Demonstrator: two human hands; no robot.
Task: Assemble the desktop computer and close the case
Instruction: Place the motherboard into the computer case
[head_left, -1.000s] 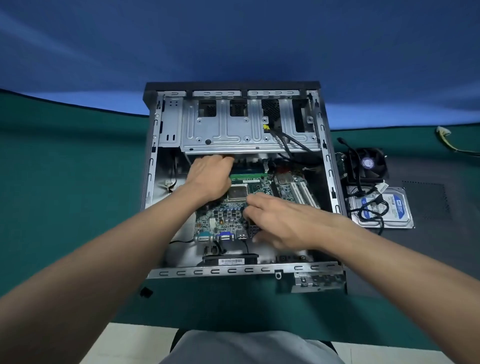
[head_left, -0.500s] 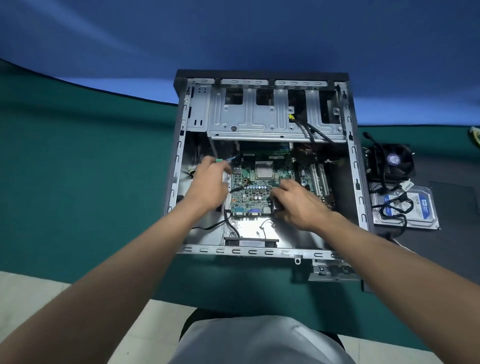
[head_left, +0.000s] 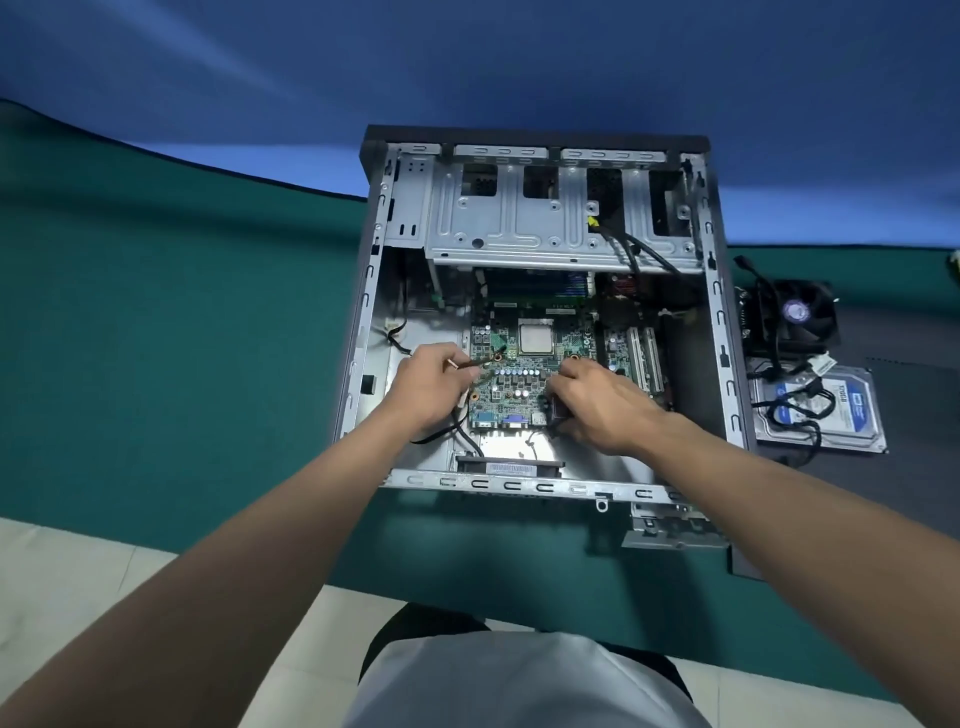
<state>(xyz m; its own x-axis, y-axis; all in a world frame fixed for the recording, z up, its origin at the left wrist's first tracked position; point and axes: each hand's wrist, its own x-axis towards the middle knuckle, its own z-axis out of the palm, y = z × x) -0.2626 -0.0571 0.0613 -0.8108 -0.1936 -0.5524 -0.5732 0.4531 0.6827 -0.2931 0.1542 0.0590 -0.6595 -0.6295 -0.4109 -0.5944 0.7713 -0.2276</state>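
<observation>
Green desk (head_left: 156, 338), blue backdrop (head_left: 467, 62). The case (head_left: 719, 322) lies open on the desk, with the cooler (head_left: 795, 317) and hard drive (head_left: 831, 415) outside it to the right. In the last second the left hand (head_left: 428, 387) has dropped from the drive cage (head_left: 519, 223) to the left edge of the motherboard (head_left: 524, 384), fingers pinching a thin cable (head_left: 485, 359). The right hand (head_left: 602, 410) stays at the board's near right corner, fingers curled, hold hidden. Judgement: board seated, cabling begun.

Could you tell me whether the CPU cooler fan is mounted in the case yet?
Not yet: the cooler fan lies outside the computer case, to its right, and the CPU sits bare.
</observation>
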